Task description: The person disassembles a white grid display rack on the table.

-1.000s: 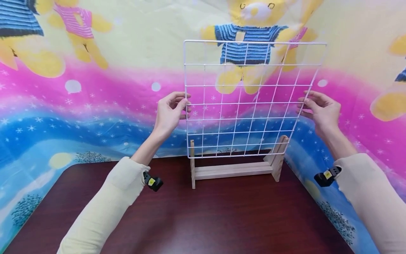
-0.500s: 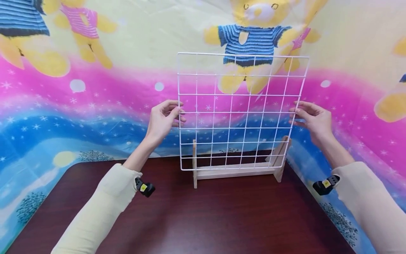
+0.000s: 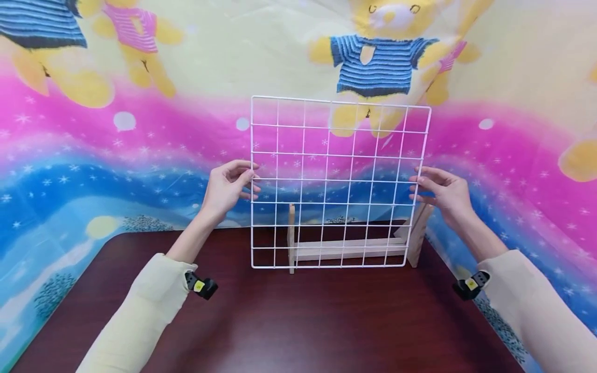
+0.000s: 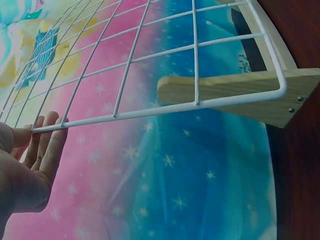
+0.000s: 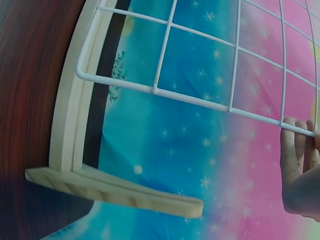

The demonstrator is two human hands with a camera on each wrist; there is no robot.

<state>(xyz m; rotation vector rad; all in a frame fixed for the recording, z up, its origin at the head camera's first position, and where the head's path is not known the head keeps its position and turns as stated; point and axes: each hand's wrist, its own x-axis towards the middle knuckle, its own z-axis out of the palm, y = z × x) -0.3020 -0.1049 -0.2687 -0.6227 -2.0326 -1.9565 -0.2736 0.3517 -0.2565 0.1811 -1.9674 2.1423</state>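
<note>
– Behind everything, from the upper left to the right edge of the head view, what hangs there?
– A printed cloth backdrop (image 3: 210, 67), showing teddy bears (image 3: 377, 65) in striped tops above bands of pink and blue.
– And beneath it?
– A dark reddish-brown tabletop (image 3: 298, 321), filling the lower middle.
– Next in size?
– The white wire grid panel (image 3: 328, 180), roughly upright at the centre of the frame.
– What's behind that?
– A pale wooden stand (image 3: 356, 253) on the tabletop, right of centre, partly seen through the lower squares. Whether the two touch, I cannot tell.
– How are the hands?
– The left hand (image 3: 227, 185), left of centre, pinches the panel's left edge between thumb and fingers; the right hand (image 3: 446, 191), right of centre, pinches the opposite edge likewise.
– Anything smaller?
– A black wrist camera (image 3: 201, 285) at lower left and another black camera (image 3: 471, 285) at lower right.
</note>
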